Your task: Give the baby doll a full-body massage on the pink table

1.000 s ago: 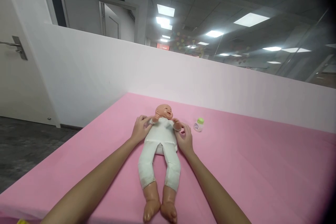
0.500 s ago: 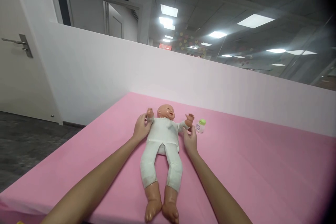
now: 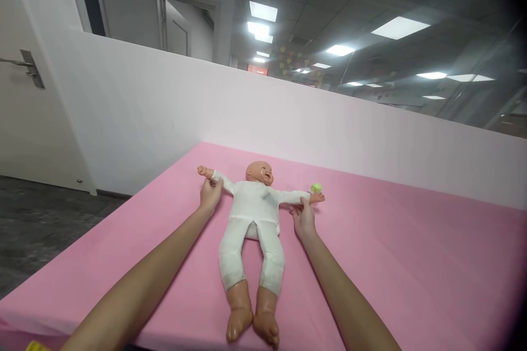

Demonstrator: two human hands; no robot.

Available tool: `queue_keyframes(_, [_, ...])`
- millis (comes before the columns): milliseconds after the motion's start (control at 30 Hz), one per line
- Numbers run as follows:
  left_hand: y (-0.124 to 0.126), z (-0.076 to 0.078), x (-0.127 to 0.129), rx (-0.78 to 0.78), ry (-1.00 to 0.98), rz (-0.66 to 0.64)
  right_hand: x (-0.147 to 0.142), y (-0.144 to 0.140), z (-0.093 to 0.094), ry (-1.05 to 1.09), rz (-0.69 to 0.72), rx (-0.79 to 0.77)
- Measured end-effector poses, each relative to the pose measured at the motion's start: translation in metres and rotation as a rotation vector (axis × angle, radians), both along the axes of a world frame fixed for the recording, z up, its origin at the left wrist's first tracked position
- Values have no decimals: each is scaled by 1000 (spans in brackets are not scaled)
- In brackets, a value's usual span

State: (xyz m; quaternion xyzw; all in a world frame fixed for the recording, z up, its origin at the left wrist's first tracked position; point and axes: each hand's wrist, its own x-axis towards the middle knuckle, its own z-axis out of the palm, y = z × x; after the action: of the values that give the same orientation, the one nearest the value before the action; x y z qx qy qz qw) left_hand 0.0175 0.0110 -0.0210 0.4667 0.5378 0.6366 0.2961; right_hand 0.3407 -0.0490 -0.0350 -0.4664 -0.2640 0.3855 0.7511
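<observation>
A pink mat (image 3: 411, 263) covers the work surface, bounded at the rear by a white partition (image 3: 329, 131). On it a baby doll (image 3: 255, 219) lies face up, feet toward us, both arms spread straight out to the sides. We judge the step in hand to be the arm extension — the limbs stand at full spread. Our left hand (image 3: 209, 197) is closed around the doll's arm near the wrist; our right hand (image 3: 303, 218) holds the other arm just short of its hand, fingers pinched on the sleeve end. A small bottle (image 3: 315, 188) with a green cap stands right behind that doll hand. Any next move calls for an even hold on both wrists — and clearance from the bottle.
</observation>
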Motion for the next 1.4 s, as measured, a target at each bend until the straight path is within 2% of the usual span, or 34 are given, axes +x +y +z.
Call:
queue_keyframes(67, [-6,6,4,5,115,-11,-7,-7,6,-120,-27,46])
queue_keyframes(167, [-16,13,11,131,325,-87,-19,-22,17,-470,-33,172])
queue_keyframes(333, [-32,18,27,333,650,-247,-34,-38,25,-1049,109,367])
queue_keyframes(400, [-36,18,31,365,764,-268,-36,-39,25,-1199,152,431])
queue_keyframes(467, [-38,19,32,366,821,-256,-36,-38,25,-1262,160,447])
queue_keyframes(533, [-37,18,31,356,817,-252,-35,-37,23,-1254,155,430])
queue_keyframes(633, [-33,17,27,357,727,-264,-33,-36,21,-1132,135,385])
queue_keyframes(767, [-26,19,19,308,567,-276,-30,-33,20,-853,95,273])
queue_keyframes(867, [-19,19,13,219,349,-292,-25,-27,19,-601,52,215])
queue_keyframes(967, [-10,14,7,95,146,-210,-17,-18,15,-325,29,151])
queue_keyframes(1100, [0,8,0,-27,1,-122,-6,-6,2,-47,-2,62])
queue_keyframes(1267, [-2,9,2,-41,-2,-130,-3,-2,-5,-20,-72,-9])
queue_keyframes(1400, [-10,16,7,-12,34,-110,-14,-12,6,-219,-103,88])
